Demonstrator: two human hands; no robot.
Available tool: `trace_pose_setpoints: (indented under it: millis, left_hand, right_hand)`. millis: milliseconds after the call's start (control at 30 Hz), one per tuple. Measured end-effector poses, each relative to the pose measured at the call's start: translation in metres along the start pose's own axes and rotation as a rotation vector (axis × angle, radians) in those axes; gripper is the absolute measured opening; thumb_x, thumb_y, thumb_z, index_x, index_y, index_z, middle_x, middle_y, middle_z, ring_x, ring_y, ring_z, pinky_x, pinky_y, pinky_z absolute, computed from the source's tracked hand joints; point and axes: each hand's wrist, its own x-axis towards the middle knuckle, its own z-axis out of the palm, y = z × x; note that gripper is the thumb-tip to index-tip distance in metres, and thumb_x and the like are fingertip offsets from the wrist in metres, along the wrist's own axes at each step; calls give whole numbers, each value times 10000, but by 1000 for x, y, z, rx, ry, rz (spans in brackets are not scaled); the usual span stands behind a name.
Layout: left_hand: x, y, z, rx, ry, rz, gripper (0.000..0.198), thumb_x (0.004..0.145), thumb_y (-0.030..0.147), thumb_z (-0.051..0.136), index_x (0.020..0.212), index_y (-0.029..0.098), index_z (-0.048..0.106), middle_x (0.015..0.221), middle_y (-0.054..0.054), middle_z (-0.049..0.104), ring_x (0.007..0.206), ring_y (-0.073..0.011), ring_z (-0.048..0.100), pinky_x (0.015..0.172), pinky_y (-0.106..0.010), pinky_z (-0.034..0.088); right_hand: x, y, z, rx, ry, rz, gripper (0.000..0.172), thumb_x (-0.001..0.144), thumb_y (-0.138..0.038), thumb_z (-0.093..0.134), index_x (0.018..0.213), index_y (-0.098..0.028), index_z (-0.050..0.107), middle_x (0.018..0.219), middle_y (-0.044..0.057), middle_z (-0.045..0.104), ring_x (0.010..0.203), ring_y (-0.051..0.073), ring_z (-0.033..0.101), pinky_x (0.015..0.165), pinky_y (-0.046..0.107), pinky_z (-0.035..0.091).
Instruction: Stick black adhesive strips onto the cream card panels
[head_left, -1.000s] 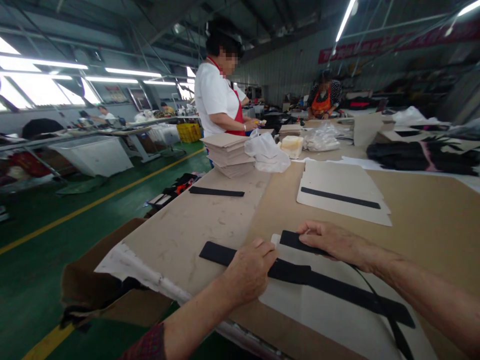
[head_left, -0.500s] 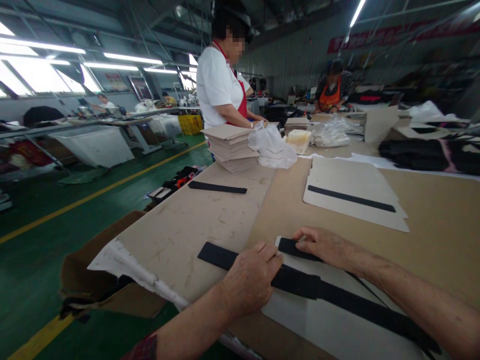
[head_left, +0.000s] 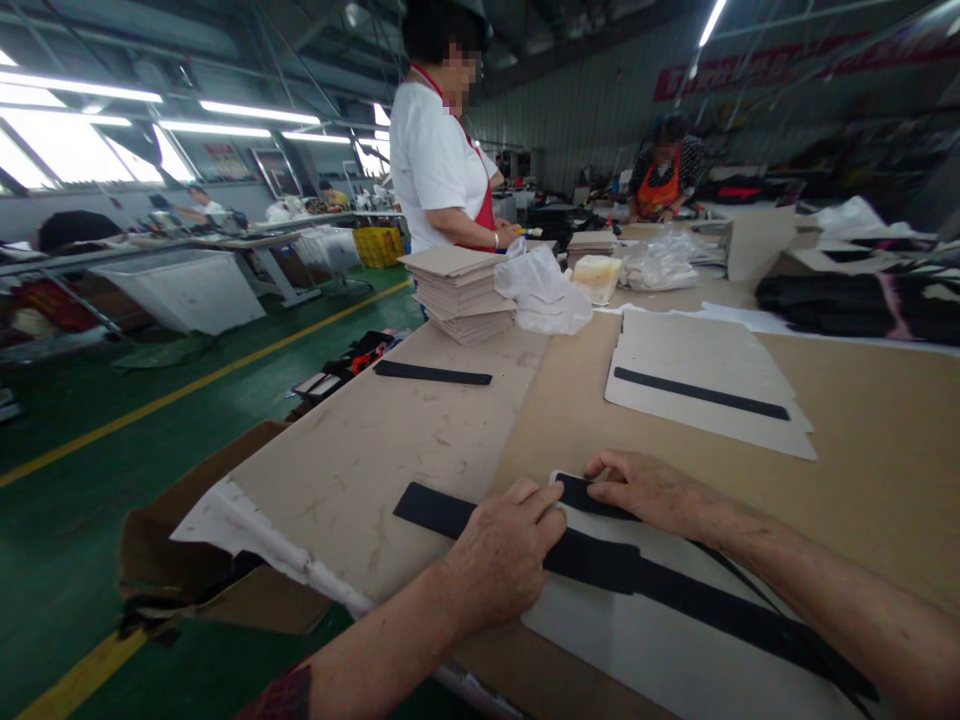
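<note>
A light board point(head_left: 600, 635) lies before me on the table, with a long black strip point(head_left: 600, 560) across it that overhangs its left side. My left hand point(head_left: 499, 550) rests over that strip with curled fingers, the fingertips at the board's far left corner, by the end of a second black strip point(head_left: 576, 491). That second strip runs along the board's far edge. My right hand point(head_left: 649, 492) pinches it near its left end between thumb and fingers; my right forearm hides part of its length.
Farther back, another black strip point(head_left: 701, 393) lies on stacked light boards point(head_left: 690, 345). One more strip point(head_left: 433, 373) is at left, near a pile of cardboard pieces point(head_left: 457, 300) and a plastic bag point(head_left: 551, 300). A co-worker point(head_left: 442, 160) stands beyond; an open carton point(head_left: 217, 590) sits below the table edge.
My left fingertips have shifted slightly up toward the end of the second strip. My right hand stays nearly in place. The co-worker's hand has lifted a little, showing a brush-like yellow item.
</note>
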Motion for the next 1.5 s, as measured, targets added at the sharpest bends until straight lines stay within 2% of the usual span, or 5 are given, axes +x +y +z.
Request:
trace_pose_setpoints:
  millis: [233,467,733,1200,1500]
  left_hand:
    - [1,0,1,-31,-13,-48,439,816,121,527,1253,157,557,1485,-112,465,1225,-274,449,1014,-414,471]
    - [2,-4,6,-54,-7,-59,582,707,20,484,1266,157,571,1493,-87,464,1236,-268,437,1039,-409,455]
    - [3,-9,12,-28,-11,-61,625,708,23,478,1306,177,574,1510,-65,457,1256,-266,437,1088,-431,440]
    - [2,-11,14,-5,-25,-59,667,668,41,470,1306,198,587,1513,-49,463,1268,-273,473,1076,-449,473]
    - [2,-12,17,-14,-29,-76,684,654,45,480,1314,197,578,1526,-49,446,1288,-281,447,1085,-460,463]
  right_hand:
    - [-65,64,-46,275,-4,104,543,685,-415,722,1179,-226,600,826,7,652,702,176,587,617,284,433]
    - [-138,111,-42,328,236,297,371,695,-521,661,908,-217,655,821,39,662,697,184,549,603,298,413]
    - [-143,120,-13,209,389,408,272,785,-487,547,882,-236,583,640,-22,551,594,158,494,591,301,378]
    - [-133,125,-11,56,539,427,178,790,-420,539,844,-251,561,652,-18,603,613,172,556,600,311,392]
    - [-131,121,-12,-49,503,421,142,826,-365,519,892,-240,535,745,2,654,692,188,602,661,329,417]
